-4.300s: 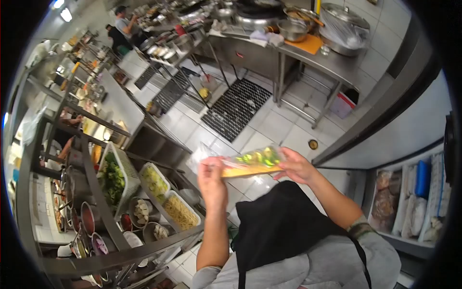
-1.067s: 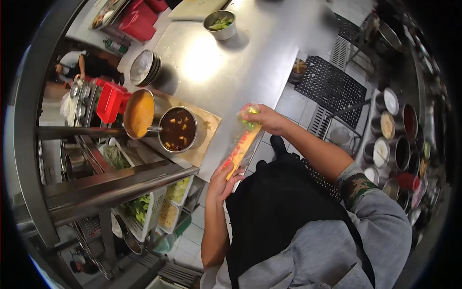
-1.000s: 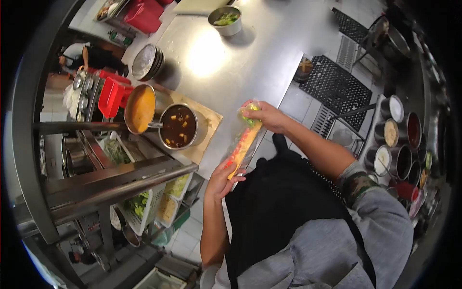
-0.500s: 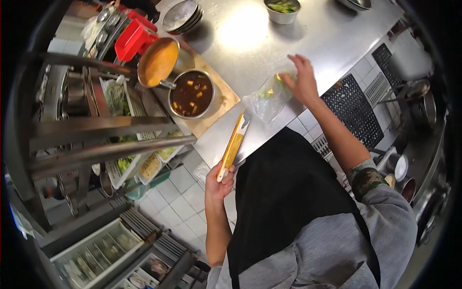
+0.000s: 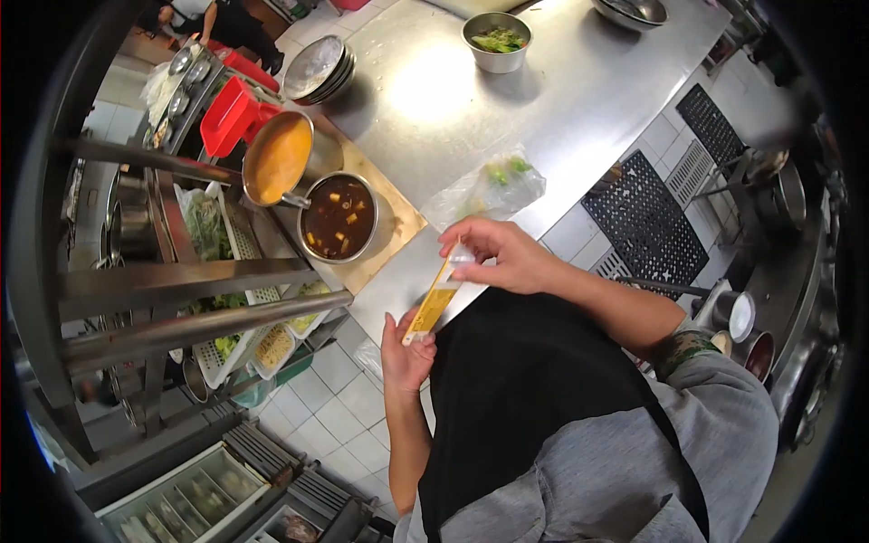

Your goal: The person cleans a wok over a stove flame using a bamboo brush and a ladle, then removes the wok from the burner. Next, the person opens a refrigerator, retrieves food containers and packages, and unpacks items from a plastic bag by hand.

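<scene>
A long, slim yellow-and-white packet (image 5: 433, 306) is held at a slant over the front edge of the steel table. My left hand (image 5: 409, 360) is closed around its lower end. My right hand (image 5: 507, 255) grips the upper, whitish end between thumb and fingers. I cannot make out exactly what the packet is. Just beyond my right hand, a clear plastic bag (image 5: 471, 195) with something green inside lies on the steel table (image 5: 398, 127).
On a wooden board (image 5: 398, 213) at left stand a pot of dark broth (image 5: 339, 222) and a pot of orange liquid (image 5: 281, 163). Stacked bowls (image 5: 317, 68) and a bowl of greens (image 5: 498, 45) sit farther back. A metal rack (image 5: 208, 312) borders the left; another person (image 5: 226, 23) is far off.
My right hand has left the plastic bag and come back to the packet's upper end. The bag now lies flat on the table. My left hand keeps holding the packet.
</scene>
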Available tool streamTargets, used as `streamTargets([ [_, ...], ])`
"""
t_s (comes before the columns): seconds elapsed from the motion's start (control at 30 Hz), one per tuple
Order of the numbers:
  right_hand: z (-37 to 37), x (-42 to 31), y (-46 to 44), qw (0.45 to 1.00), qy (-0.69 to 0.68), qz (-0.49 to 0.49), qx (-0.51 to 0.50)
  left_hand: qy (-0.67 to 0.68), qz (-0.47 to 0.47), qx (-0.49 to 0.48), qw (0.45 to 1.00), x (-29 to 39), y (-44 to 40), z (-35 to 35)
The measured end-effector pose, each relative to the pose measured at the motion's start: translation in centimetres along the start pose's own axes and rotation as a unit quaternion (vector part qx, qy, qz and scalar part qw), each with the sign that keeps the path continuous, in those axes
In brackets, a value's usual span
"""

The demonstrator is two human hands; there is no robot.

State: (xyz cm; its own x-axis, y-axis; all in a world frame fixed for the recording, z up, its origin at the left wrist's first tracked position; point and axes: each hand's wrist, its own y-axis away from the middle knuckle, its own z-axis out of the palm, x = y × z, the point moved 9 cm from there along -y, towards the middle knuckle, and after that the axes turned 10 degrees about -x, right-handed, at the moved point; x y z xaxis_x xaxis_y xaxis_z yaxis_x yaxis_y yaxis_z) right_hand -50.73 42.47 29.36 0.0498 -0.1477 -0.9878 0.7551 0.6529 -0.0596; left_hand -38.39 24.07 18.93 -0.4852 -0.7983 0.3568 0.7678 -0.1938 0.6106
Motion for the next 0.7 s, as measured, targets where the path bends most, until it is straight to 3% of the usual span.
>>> streamTargets([
  [0.07, 0.4, -1.7, 0.4, 0.996, 0.094, -0.003, -0.008, -0.092, 0.022, -0.022, 0.995, 0.6, -0.1, 0.4],
  [0.17, 0.8, -1.9, 0.9, 0.999, 0.040, 0.001, 0.010, -0.279, 0.070, -0.059, 0.956, 1.7, -0.6, 0.7],
  [0.2, 0.8, -2.2, 0.9, 0.999, 0.033, -0.001, 0.015, -0.348, 0.087, -0.071, 0.931, 2.0, -0.8, 0.5],
  [0.23, 0.8, -2.0, 0.9, 1.000, 0.010, 0.016, 0.015, -0.460, 0.038, -0.093, 0.882, 2.1, -1.0, 0.9],
  [0.33, 0.7, -1.2, 1.2, 0.998, -0.038, 0.053, 0.022, -0.659, 0.078, -0.156, 0.732, 2.5, 0.2, 5.0],
  [0.4, 0.7, -0.6, 1.2, 0.997, -0.042, 0.055, 0.028, -0.674, 0.113, -0.121, 0.720, 2.8, 1.0, 8.5],
  [0.47, 1.6, -0.3, 1.1, 0.978, -0.170, 0.115, -0.038, -0.727, 0.094, -0.090, 0.675, 2.9, 1.6, 10.4],
  [0.5, 2.0, -0.2, 1.2, 0.960, -0.231, 0.144, -0.071, -0.715, 0.063, -0.097, 0.689, 2.6, 1.6, 10.2],
  [0.67, 0.8, -0.7, 0.7, 0.976, -0.063, 0.126, -0.165, -0.591, -0.082, -0.163, 0.786, 0.7, 2.5, 8.6],
  [0.7, 1.0, -0.8, 0.7, 0.973, -0.045, 0.133, -0.183, -0.590, -0.060, -0.177, 0.786, 0.8, 2.5, 8.8],
])
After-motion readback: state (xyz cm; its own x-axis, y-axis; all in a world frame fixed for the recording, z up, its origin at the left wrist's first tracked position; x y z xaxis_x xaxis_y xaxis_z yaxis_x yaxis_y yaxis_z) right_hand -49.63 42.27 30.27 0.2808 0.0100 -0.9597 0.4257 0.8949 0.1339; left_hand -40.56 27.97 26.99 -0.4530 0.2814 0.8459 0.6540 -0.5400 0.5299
